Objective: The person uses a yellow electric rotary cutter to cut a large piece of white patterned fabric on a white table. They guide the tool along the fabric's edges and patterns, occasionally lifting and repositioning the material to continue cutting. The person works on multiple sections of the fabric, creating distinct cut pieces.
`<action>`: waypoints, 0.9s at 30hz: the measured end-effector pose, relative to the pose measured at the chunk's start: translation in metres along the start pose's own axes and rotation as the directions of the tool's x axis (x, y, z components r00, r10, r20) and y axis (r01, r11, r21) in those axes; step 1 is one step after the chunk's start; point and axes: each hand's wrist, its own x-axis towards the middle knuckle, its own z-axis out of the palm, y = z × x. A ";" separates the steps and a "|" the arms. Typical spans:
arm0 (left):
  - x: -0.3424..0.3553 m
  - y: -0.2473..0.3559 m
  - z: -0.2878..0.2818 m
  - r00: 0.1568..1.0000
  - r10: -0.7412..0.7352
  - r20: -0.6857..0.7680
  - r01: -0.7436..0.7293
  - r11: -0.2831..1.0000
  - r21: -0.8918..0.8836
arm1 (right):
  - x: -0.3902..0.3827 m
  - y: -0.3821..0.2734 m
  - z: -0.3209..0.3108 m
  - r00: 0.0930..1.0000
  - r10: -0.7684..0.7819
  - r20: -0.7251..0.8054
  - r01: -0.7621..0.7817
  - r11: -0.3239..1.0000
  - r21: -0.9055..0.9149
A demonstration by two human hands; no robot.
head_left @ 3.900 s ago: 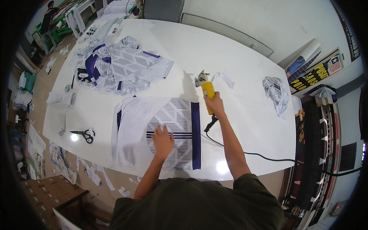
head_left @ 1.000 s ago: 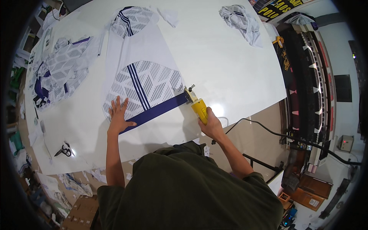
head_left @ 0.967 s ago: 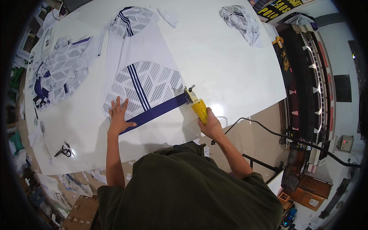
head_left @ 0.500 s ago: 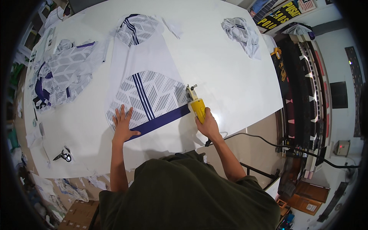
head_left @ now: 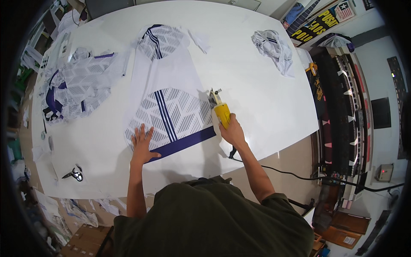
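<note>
A long piece of white fabric [head_left: 171, 70] lies flat on the white table. Its near part is a printed sleeve panel [head_left: 188, 111] with grey hatching, dark stripes and a purple band [head_left: 184, 144] along the near edge. My left hand [head_left: 142, 144] rests on the panel's near left corner, fingers spread, thumb over the band. In my right hand [head_left: 233, 130] is a yellow electric fabric cutter [head_left: 222, 113], gripped round its body. The cutter's head stands at the panel's right edge, above the band's end. A cord trails from its rear to the right.
Crumpled printed fabric [head_left: 81, 85] lies at the left, and a white bundle [head_left: 274, 49] at the far right. Black-handled scissors [head_left: 74, 174] rest near the front left edge. The black power cord [head_left: 295, 173] crosses beyond the table's right edge. A narrow white scrap [head_left: 198, 40] lies at the back.
The cutter in my right hand has moved slightly away from me along the panel's right edge, past the band. My left hand stays flat at the same corner. The whole view has shifted a little.
</note>
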 end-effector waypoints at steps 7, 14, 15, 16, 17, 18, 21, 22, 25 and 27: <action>0.040 -0.001 -0.032 0.938 -0.302 0.169 0.234 0.914 0.333 | -0.095 0.071 -0.031 0.986 0.167 -0.016 -0.163 0.976 0.141; 0.355 0.063 -0.064 0.862 -0.054 -0.505 0.128 0.985 0.115 | -0.133 0.143 -0.068 0.867 0.472 -0.160 -0.405 0.854 0.326; 0.397 0.081 -0.061 0.829 -0.040 -0.557 0.158 0.973 0.165 | -0.132 0.150 -0.075 0.875 0.457 -0.161 -0.382 0.856 0.349; 0.430 0.100 -0.054 0.816 -0.076 -0.573 0.201 0.967 0.159 | -0.132 0.154 -0.083 0.877 0.453 -0.160 -0.370 0.850 0.375; 0.455 0.123 -0.046 0.812 -0.106 -0.574 0.228 0.963 0.145 | -0.130 0.158 -0.088 0.883 0.439 -0.169 -0.341 0.845 0.412; 0.471 0.148 -0.036 0.812 -0.136 -0.568 0.256 0.957 0.138 | -0.128 0.160 -0.093 0.874 0.464 -0.146 -0.364 0.824 0.435; 0.465 0.241 0.012 0.835 0.226 -0.502 -0.034 0.931 0.362 | -0.121 0.155 -0.096 0.864 0.494 -0.096 -0.387 0.774 0.501; 0.449 0.273 0.032 0.883 0.335 -0.328 -0.197 0.900 0.390 | -0.115 0.154 -0.096 0.865 0.494 -0.087 -0.392 0.773 0.499; 0.366 0.323 0.077 0.668 0.744 0.004 -0.744 0.668 -0.011 | -0.098 0.146 -0.091 0.867 0.498 -0.022 -0.441 0.787 0.432; 0.300 0.309 0.082 0.611 0.787 -0.088 -0.788 0.615 0.033 | -0.094 0.137 -0.089 0.888 0.460 -0.001 -0.422 0.816 0.394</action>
